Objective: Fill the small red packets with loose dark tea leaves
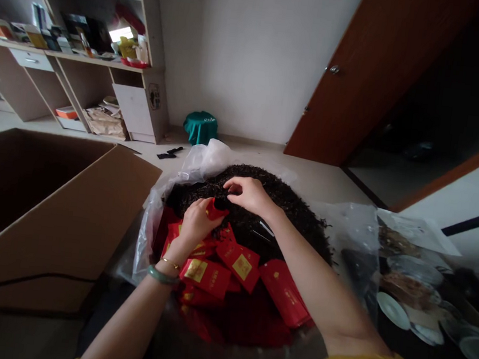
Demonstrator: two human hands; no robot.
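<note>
My left hand (198, 221) is closed around a small red packet (215, 213), whose mouth faces up and looks dark inside. Just above and to the right of that mouth, my right hand (248, 195) has its fingers curled in toward the thumb; what lies between them, if anything, is too dark to make out. Both hands are over a heap of dark dried leaves (288, 208) that look like tea, in a clear plastic bag (146, 238). Several flat red packets with gold print (205, 276) lie at the near side of the heap. A thin pale stick (266, 228) rests on the leaves.
An open cardboard box (88, 214) stands to the left. At right are plates (393, 310) and clear plastic bags (413, 271). Behind are a green covered stool (201, 128), a cluttered shelf unit (139, 105) and a brown door (364, 72). Black scraps (170, 153) lie on the floor.
</note>
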